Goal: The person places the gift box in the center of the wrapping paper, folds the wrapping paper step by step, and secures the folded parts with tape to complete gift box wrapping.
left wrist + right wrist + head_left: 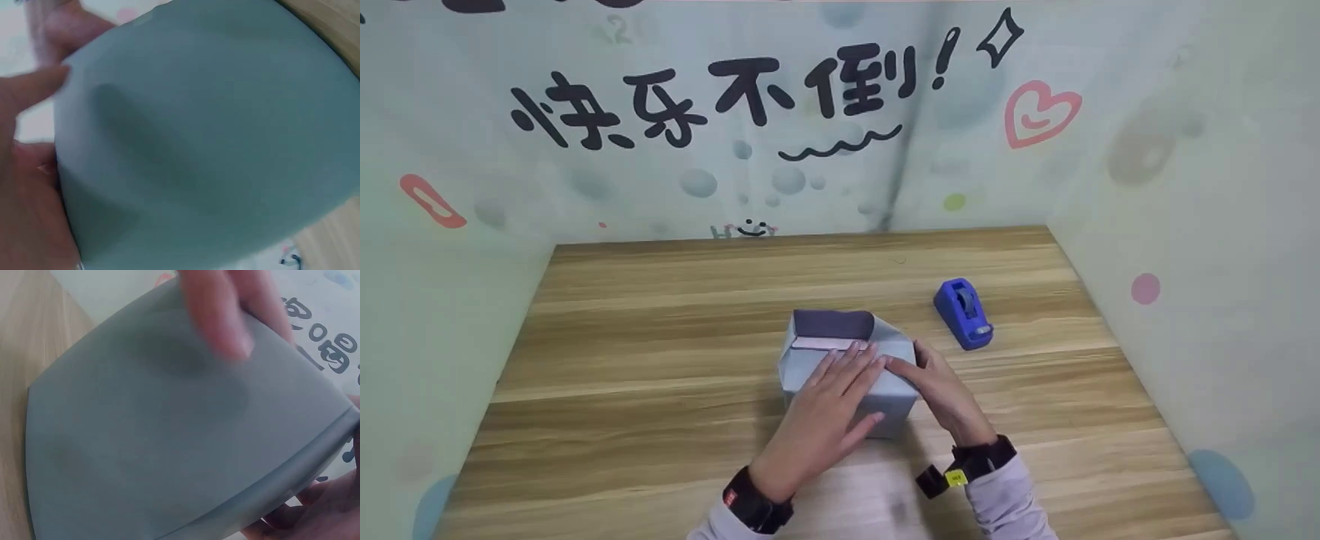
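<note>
A box wrapped in light grey-blue paper [885,412] stands on the table, close in front of the person. At its far side a dark purple paper flap [834,324] stands up, with a pale pinkish strip [817,343] below it. The left hand [817,420] lies on the top with its fingers stretched toward that strip. On the right, the right hand [952,394] holds the box's edge, thumb on top and fingers down the side. Both wrist views are mostly filled by the wrapped box's smooth side; part of the right hand [323,512] shows at the lower right.
A blue tape dispenser [964,315] stands on the table to the right of the box, beyond the right hand. The wood-grain table [645,375] is enclosed by printed pale walls [1207,225] at the back and both sides.
</note>
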`<act>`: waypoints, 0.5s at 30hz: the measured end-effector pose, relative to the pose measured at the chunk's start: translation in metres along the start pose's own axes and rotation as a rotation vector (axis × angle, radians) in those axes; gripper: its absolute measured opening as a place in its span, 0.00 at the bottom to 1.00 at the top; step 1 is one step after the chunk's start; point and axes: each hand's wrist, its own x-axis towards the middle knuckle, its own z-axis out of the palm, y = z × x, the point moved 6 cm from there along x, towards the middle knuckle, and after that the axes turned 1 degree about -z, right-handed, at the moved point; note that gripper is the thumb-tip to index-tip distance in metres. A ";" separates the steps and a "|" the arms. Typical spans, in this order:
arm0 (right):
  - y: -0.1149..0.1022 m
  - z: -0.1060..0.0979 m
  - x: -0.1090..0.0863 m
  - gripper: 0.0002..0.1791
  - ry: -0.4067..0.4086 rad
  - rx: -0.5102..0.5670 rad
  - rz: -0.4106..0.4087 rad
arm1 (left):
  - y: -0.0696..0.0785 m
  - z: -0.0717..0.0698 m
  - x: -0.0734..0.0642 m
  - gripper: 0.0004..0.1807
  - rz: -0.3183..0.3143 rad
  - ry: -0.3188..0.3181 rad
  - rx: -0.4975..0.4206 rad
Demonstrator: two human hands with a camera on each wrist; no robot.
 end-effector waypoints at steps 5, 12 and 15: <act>-0.003 0.000 -0.003 0.23 0.059 -0.072 0.001 | -0.023 -0.032 -0.018 0.14 -0.234 0.392 -0.272; -0.006 -0.001 -0.003 0.24 0.083 -0.121 -0.013 | -0.076 -0.015 -0.035 0.19 -0.800 0.248 -0.469; -0.005 -0.001 -0.002 0.24 0.076 -0.123 -0.008 | -0.083 -0.009 -0.032 0.13 -0.781 0.222 -0.549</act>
